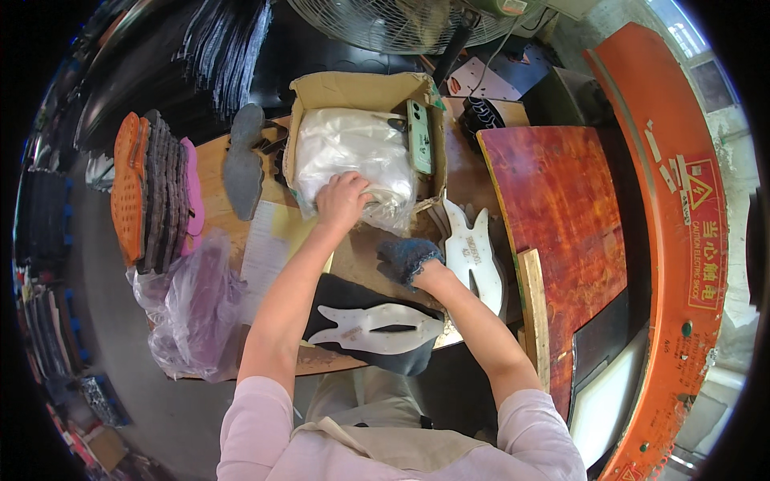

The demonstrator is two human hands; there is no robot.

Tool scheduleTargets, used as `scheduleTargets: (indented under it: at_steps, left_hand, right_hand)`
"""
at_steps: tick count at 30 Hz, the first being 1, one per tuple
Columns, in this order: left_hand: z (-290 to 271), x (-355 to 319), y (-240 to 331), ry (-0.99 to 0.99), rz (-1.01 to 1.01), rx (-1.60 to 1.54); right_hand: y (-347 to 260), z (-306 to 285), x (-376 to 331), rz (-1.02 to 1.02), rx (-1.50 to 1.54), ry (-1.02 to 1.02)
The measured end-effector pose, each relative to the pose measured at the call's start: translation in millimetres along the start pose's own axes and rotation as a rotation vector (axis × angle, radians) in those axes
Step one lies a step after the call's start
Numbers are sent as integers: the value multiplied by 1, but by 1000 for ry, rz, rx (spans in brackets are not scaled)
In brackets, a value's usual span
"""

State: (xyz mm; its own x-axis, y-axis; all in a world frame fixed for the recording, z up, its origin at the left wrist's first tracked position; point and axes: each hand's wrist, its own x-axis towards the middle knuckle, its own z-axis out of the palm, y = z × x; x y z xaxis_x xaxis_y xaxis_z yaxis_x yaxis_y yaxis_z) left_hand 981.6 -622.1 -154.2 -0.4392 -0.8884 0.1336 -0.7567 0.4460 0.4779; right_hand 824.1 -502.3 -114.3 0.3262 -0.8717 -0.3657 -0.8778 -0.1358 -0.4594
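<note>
My bare left hand [343, 199] is at the near side of an open cardboard box [361, 81], its bent fingers closed on the clear plastic bag [353, 148] inside. White contents show dimly through the plastic. A dark knitted glove covers my right hand [409, 261], which is held low over the table with its fingers curled. What it holds, if anything, is hidden. Just right of it lies a white fish-shaped template [472, 252] with a slot. A similar white template [377, 327] rests on a dark fabric piece [345, 293] at the table's near edge.
A stack of dark sole-shaped pieces [163, 192] with an orange one [128, 188] stands at left, behind a purplish plastic bag [192, 313]. A grey sole shape [244, 160] lies beside the box. A reddish board [553, 216] and orange metal beam [674, 240] border the right; a fan [401, 24] stands behind.
</note>
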Motion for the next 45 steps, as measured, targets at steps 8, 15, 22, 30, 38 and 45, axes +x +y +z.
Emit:
scheduleTargets:
  at_steps: [8, 15, 22, 30, 38, 45]
  left_hand:
    - [0, 24, -18, -21, -220, -236]
    - [3, 23, -29, -126, -248, -355]
    - [8, 4, -15, -30, -11, -119]
    - [-1, -8, 20, -75, 86, 48]
    - [14, 4, 38, -56, 173, 199]
    - [25, 3, 22, -46, 222, 244]
  right_hand:
    - [-9, -15, -1, 59, 94, 55]
    - [-18, -28, 0, 79, 265, 285]
    - [13, -9, 29, 241, 206, 150]
    - [18, -12, 19, 267, 511, 372]
    - [31, -51, 44, 408, 430, 646]
    - [40, -51, 89, 394, 178, 484]
